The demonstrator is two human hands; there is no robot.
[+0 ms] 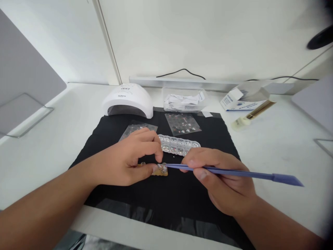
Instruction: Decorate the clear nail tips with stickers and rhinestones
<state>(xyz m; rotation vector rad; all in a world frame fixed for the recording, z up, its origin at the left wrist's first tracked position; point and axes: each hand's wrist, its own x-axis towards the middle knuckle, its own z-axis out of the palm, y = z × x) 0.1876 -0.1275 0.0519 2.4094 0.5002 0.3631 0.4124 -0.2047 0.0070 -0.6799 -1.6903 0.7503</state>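
Note:
My right hand (pixel 223 180) is closed round slim blue-purple tweezers (pixel 234 172), with a flat, slanted end pointing out to the right. The fine tips reach left to a small amber-yellow holder (pixel 163 173) that carries small shiny pieces, perhaps nail tips. My left hand (pixel 132 156) is closed on this holder, thumb at its near side and index finger bent down over it. Its left part is mostly hidden by my fingers. Just behind, a clear compartment case (pixel 179 142) holds many tiny glittering pieces, its right end partly covered by my right hand.
Under everything lies a black mat (pixel 145 201) on a white table. A white nail lamp (pixel 127 99) stands at the back left, beside a clear tub (pixel 185 104) of paper strips. Sticker sheets (pixel 182 124) lie before them. An opened box (pixel 244 104) and small bottle (pixel 240 122) stand right.

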